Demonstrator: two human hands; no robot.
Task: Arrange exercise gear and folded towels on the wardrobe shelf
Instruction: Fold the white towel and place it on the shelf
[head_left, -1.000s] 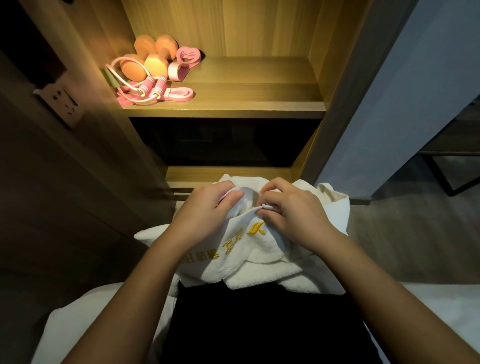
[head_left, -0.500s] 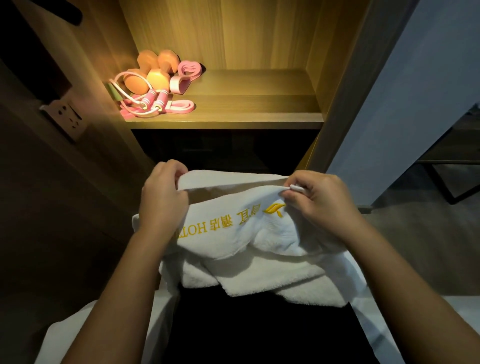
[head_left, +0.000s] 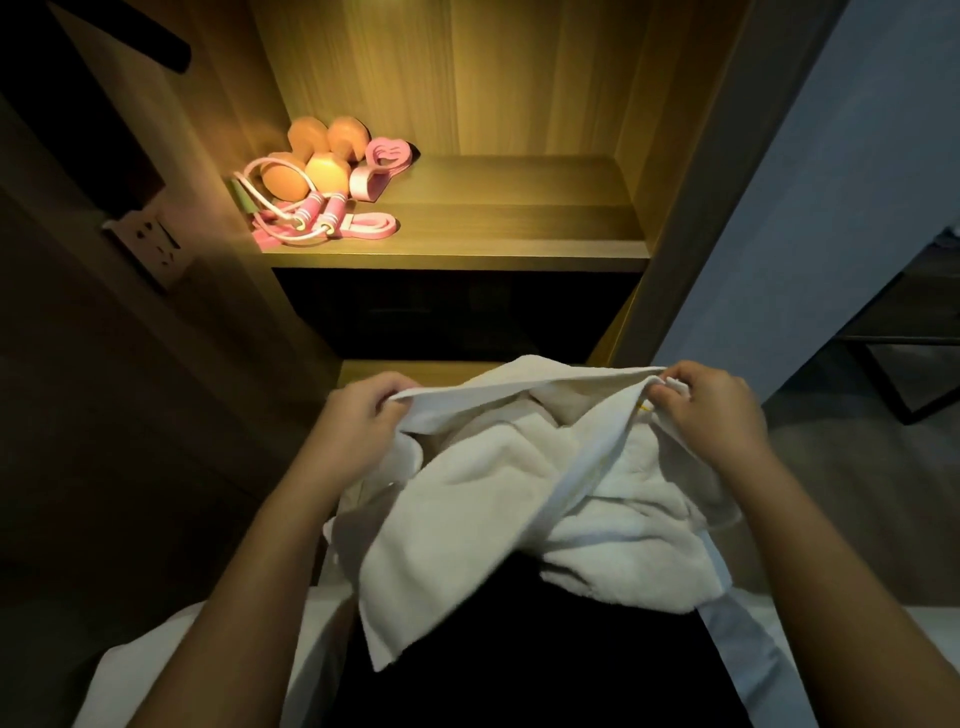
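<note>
Wood-grain wardrobe shelf, lit warmly from its left side, spans the upper half of the view. White towel, rumpled and only partly folded, hangs lower than the shelf's front edge, stretched between both hands over a dark garment. Left hand grips the towel's upper hem at its left end, fingers curled round the cloth. Right hand pinches the same hem at its right end, beside a small yellow mark. Two orange dumbbells lie in the shelf's back-left corner. Pink skipping rope, its cord looped, rests just in front of them, touching a flat pink band near the front edge. Pink heart-shaped piece sits against the dumbbells' right side.
</note>
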